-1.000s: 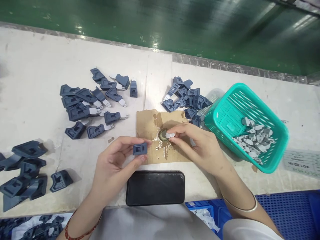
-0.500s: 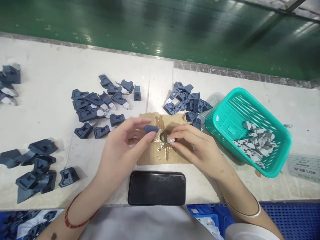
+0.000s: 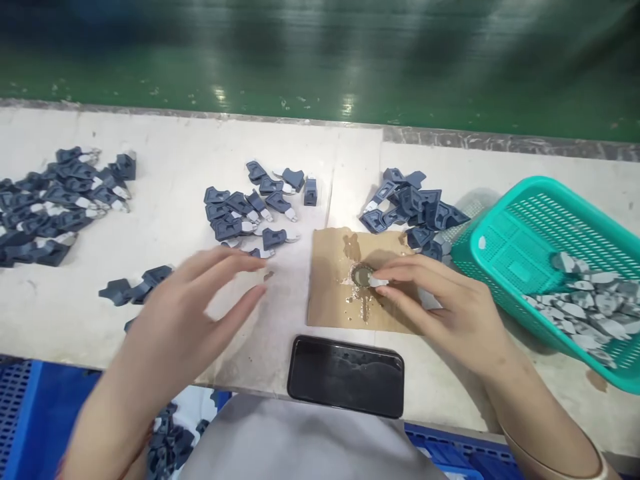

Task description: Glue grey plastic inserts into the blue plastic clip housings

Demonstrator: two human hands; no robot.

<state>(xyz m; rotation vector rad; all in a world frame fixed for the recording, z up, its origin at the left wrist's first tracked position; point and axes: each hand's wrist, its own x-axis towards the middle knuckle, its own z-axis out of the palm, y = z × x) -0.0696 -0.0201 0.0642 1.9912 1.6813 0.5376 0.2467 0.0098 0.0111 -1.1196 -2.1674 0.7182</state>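
Gap left, bulk right.
Bare worktop [image 3: 170, 223] between left pile [image 3: 67, 187] and middle cluster [image 3: 237, 210]; phone [image 3: 346, 377] before cardboard [image 3: 325, 293], green basket [image 3: 483, 270] right.

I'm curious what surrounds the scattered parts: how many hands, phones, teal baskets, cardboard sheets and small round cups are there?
Hands (left hand, right hand): 2
Black phone: 1
Teal basket: 1
Cardboard sheet: 1
Small round cup: 1
Total: 6

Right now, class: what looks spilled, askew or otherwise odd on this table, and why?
Shiny wet splashes mark the cardboard around the small round dish, as if liquid had spilled. The phone also lies slightly askew, close to the table's near edge.
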